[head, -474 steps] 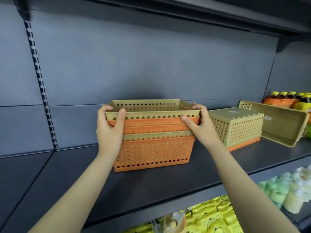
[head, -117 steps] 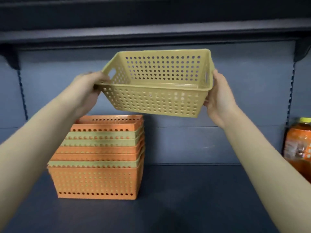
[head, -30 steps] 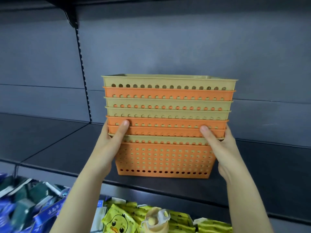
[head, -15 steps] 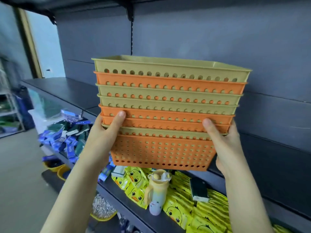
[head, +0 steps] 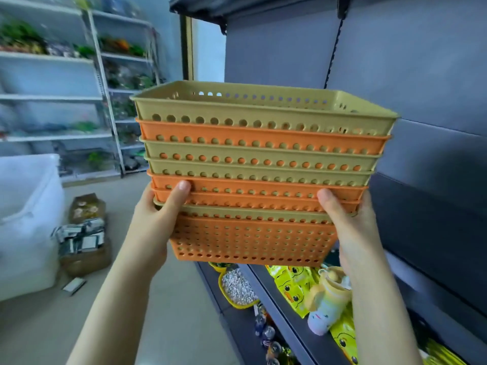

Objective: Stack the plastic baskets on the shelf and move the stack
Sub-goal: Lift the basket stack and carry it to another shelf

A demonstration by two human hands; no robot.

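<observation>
Baskets — orange and tan, nested into one stack — hang in the air in front of the person, clear of the grey shelf at the right and above a lower shelf of yellow packets. Both hands are clamped on the stack, one at each end: the left hand and right hand press thumbs on the front rims about halfway down, with the fingers hidden round the sides. Stacking looks finished, so the step in hand is the move itself — carrying the whole stack away from the shelf. Next comes setting it down somewhere, which calls for keeping it level and the squeeze even so the bottom basket does not slip out of the nest; where it should go cannot be told. The stack sits upright, openings up, its long axis running left to right across the view, the right end slightly farther away and nearer the shelf.
</observation>
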